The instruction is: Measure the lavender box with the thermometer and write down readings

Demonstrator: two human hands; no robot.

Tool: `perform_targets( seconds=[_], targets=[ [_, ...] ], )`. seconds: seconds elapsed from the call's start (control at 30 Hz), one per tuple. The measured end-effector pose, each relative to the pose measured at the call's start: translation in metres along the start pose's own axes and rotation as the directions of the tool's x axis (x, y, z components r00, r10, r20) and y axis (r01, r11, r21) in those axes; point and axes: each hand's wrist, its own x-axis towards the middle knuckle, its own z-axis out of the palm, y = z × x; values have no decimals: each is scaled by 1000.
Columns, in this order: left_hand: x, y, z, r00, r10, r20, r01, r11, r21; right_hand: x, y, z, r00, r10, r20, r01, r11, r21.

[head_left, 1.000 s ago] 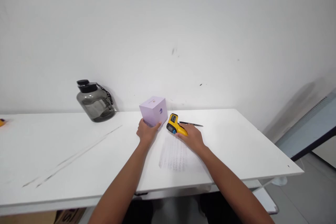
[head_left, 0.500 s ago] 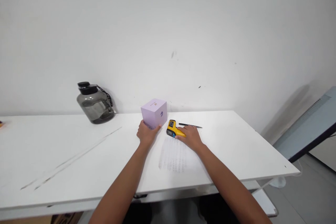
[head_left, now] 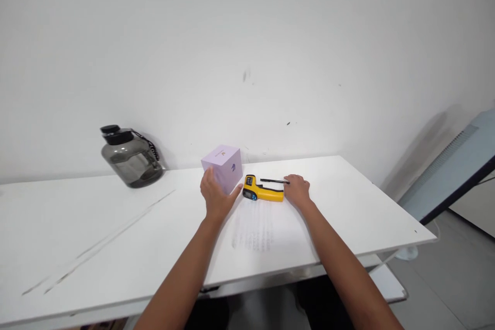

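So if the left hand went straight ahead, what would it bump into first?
Most likely the pale purple, cube-shaped box, right in front of the left hand; they may be touching, but exact depth is unclear.

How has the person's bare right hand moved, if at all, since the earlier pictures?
Yes: the right hand moved rightward, nearer the back right corner of the white table, from the yellow pistol-shaped plastic device to the slim black pen.

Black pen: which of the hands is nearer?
Right. The right hand is at the right end of the black pen; the left hand is farther left, at the purple box.
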Motion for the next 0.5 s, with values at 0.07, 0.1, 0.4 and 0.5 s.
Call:
perform_targets(
  seconds=[0.07,0.1,0.4,0.5],
  targets=[
    [-3,2,0,993,108,36,-109,994,24,0,1,0,1000,9,18,-9,1000,-17],
    [-4,3,1,988,147,55,-149,988,35,0,1,0,1000,4,16,-4,1000,-25],
    [-2,-10,12,942,334,13,-335,942,24,-8,-9,-34,815,-149,-559,313,926,209],
    [-2,-14,16,935,355,10,-355,935,18,-41,-18,-41,694,-142,-706,507,793,338]
  ],
)
